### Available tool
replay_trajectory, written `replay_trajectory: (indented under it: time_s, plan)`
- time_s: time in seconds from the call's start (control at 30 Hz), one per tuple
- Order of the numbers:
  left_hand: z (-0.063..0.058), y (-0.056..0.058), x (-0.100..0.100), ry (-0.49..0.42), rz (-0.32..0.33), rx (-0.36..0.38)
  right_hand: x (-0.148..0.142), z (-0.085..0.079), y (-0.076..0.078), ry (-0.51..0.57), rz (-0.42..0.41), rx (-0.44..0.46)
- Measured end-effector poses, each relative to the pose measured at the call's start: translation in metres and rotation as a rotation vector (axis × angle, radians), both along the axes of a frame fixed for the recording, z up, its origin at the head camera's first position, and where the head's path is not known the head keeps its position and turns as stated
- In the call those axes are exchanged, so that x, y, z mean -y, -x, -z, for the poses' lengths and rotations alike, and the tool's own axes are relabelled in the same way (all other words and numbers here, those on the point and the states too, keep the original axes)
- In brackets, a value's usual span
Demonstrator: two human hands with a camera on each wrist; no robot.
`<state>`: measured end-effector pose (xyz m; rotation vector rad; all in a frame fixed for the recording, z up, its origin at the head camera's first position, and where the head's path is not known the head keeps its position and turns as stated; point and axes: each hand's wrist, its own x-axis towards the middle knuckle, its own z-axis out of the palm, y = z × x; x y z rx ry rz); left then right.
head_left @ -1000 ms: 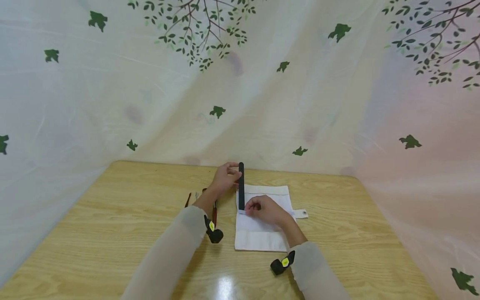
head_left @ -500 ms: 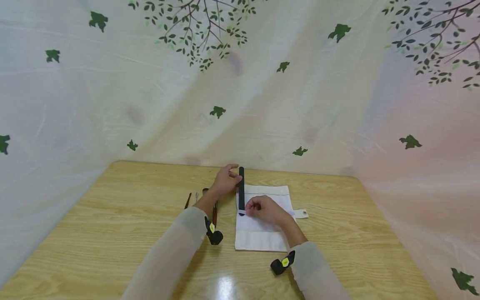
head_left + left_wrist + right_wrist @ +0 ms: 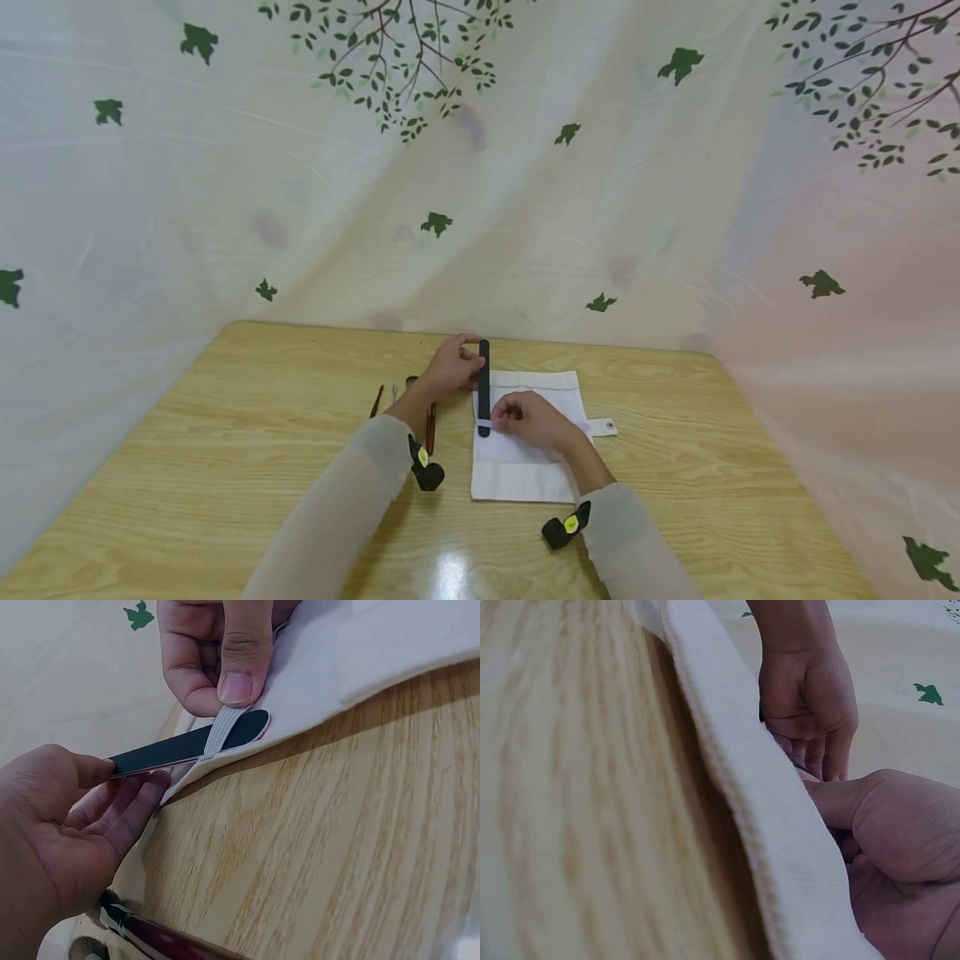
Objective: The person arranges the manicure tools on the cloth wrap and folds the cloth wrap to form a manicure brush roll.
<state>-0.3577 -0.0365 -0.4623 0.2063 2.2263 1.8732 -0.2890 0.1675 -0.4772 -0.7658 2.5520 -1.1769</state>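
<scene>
A flat black nail file [image 3: 483, 385] with a pink edge lies along the left side of a white cloth roll [image 3: 517, 477]. My left hand [image 3: 452, 367] pinches the file near its far end. In the left wrist view the rounded near end of the nail file [image 3: 247, 729] pokes out from under a white elastic band [image 3: 223, 733]. My right hand [image 3: 536, 419] pinches that elastic between thumb and curled fingers, right beside the file. The right wrist view shows the cloth edge [image 3: 720, 750] with my right hand [image 3: 907, 840] over it; the file is mostly hidden there.
Left of the cloth, partly behind my left forearm, lie a brush with a dark red handle [image 3: 431, 432] and a thin brown stick [image 3: 377, 402]. A strap with a snap [image 3: 603, 427] extends from the cloth's right side. A printed curtain [image 3: 525, 208] hangs behind the wooden table [image 3: 225, 467].
My left hand has slid the nail file toward me, so its near end has passed under the elastic and out the other side. The right hand has stayed in place.
</scene>
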Motion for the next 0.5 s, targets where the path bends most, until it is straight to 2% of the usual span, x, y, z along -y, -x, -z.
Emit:
replay_trajectory:
  time_s: [0.23,0.5]
  plan:
    - [0.0009,0.0009,0.0004,-0.034,0.011,0.021,0.0011,0.0005,0.0000,0.006,-0.014,-0.009]
    - [0.0009,0.0012,0.0022,-0.010,0.040,0.021,0.0012,0.0016,0.0008,-0.005,-0.015,-0.026]
